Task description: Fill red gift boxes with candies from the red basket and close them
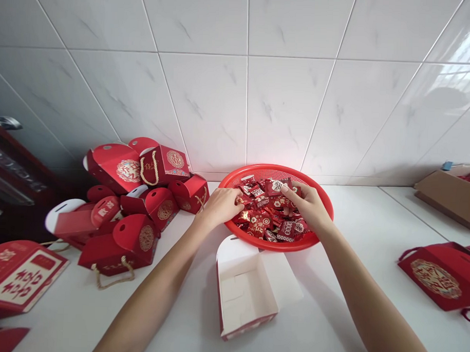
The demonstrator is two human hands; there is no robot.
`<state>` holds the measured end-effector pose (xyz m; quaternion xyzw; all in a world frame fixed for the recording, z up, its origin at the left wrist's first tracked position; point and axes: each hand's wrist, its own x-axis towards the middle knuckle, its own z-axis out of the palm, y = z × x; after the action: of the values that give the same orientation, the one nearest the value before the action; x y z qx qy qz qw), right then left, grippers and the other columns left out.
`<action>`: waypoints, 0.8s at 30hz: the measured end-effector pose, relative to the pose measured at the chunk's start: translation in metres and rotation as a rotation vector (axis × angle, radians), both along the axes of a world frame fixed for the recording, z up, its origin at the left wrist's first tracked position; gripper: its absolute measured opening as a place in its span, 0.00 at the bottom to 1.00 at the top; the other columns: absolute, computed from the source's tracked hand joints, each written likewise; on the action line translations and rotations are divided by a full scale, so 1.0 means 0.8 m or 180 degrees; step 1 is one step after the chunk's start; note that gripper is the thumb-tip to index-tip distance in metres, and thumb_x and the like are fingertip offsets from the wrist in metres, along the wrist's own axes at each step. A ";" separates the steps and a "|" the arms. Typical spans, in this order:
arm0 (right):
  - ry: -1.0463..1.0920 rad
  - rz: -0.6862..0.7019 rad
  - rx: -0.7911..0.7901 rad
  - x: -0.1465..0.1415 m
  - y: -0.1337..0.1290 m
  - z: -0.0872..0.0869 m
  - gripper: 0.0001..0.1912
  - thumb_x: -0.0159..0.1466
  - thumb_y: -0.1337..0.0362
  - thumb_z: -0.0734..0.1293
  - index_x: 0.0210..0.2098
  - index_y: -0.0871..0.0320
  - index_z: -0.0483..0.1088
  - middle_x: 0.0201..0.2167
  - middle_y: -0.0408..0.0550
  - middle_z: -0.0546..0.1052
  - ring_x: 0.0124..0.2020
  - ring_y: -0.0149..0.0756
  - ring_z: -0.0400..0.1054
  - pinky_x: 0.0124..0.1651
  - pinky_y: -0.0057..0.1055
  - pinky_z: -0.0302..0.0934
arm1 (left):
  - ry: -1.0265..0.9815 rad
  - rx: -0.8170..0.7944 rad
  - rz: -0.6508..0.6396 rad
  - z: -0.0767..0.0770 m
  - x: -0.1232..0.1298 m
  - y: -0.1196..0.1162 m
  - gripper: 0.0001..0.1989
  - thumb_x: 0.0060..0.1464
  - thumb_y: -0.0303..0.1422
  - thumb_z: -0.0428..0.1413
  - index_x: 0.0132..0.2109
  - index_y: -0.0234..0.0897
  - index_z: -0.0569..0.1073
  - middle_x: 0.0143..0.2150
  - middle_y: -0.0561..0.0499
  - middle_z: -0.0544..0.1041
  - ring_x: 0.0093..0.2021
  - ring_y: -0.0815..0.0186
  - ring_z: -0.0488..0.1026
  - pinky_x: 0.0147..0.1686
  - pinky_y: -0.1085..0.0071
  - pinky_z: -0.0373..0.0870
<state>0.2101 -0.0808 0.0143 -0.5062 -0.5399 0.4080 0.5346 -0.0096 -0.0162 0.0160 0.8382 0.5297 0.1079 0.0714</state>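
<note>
A red plastic basket (326, 207) against the tiled wall holds many small red wrapped packets (260, 223). My right hand (305, 201) is over its right side, thumb and fingers closed on a red packet (276, 186) with white lettering. At the basket's left edge, my left hand (224, 204) reaches in with fingers bent together among the packets; what they hold, if anything, is hidden. Just in front of the basket stands an open box (246, 294), white inside and red outside, its flaps spread and nothing inside.
Several red gift boxes with rope handles (119, 244) are piled at the left, and another (19, 279) lies nearer the front. At the right are a red box (439, 275) and a brown cardboard box (446, 196) with red contents.
</note>
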 end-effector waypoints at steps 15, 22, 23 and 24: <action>-0.0304 -0.0243 0.0088 0.003 0.005 -0.009 0.20 0.59 0.44 0.72 0.35 0.55 0.74 0.22 0.41 0.69 0.21 0.36 0.68 0.24 0.35 0.66 | -0.2597 -0.0972 -0.1035 0.000 -0.005 0.004 0.16 0.50 0.41 0.67 0.42 0.35 0.81 0.42 0.46 0.83 0.45 0.53 0.79 0.47 0.60 0.75; -0.0652 0.0147 0.0043 0.003 0.002 -0.006 0.19 0.61 0.45 0.71 0.38 0.55 0.75 0.29 0.46 0.74 0.30 0.39 0.70 0.29 0.34 0.66 | -0.3194 -0.1930 -0.1039 0.001 0.007 -0.006 0.23 0.52 0.46 0.66 0.51 0.38 0.80 0.49 0.45 0.82 0.51 0.52 0.78 0.51 0.56 0.74; -0.0815 0.0224 0.0092 0.003 0.001 -0.005 0.19 0.62 0.45 0.71 0.37 0.55 0.76 0.27 0.44 0.72 0.30 0.39 0.69 0.29 0.34 0.65 | -0.3221 -0.1864 -0.1060 0.000 0.008 -0.006 0.23 0.51 0.46 0.66 0.50 0.38 0.80 0.50 0.45 0.82 0.52 0.51 0.77 0.52 0.56 0.74; -0.0980 0.0293 0.0126 0.003 0.001 -0.005 0.19 0.62 0.44 0.70 0.34 0.55 0.75 0.24 0.42 0.69 0.28 0.37 0.66 0.29 0.34 0.63 | -0.3257 -0.1792 -0.1091 -0.001 0.009 -0.005 0.23 0.50 0.45 0.67 0.50 0.38 0.80 0.50 0.45 0.81 0.53 0.51 0.77 0.53 0.56 0.73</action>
<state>0.2126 -0.0800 0.0105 -0.5268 -0.6460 0.3389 0.4362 -0.0027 -0.0205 0.0150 0.7023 0.2939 0.3398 0.5522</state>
